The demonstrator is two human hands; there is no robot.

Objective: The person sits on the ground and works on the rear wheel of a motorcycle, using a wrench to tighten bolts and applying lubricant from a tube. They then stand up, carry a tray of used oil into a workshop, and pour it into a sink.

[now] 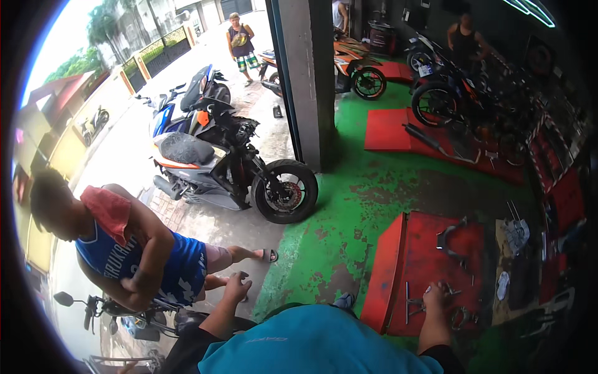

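My left hand (237, 289) is raised beside my left knee, in front of a standing person in a blue jersey. Its fingers are loosely bent and apart, with nothing seen in them. Over the red platform (445, 258) on the right, my right hand (438, 295) has its fingers curled in, and a small pale spot shows at them. What it holds, if anything, is too small to tell. Close to that hand lie a metal T-shaped tool (407, 305) and a round metal part (460, 318). Farther up the platform rests a curved dark metal part (450, 235).
A grey scooter (205, 159) with its front stripped stands ahead on the left. The person in the blue jersey (156, 262) stands close on my left, arms folded. A concrete pillar (305, 81) rises ahead. A motorcycle (436, 103) stands on a red ramp (383, 128) at the back right.
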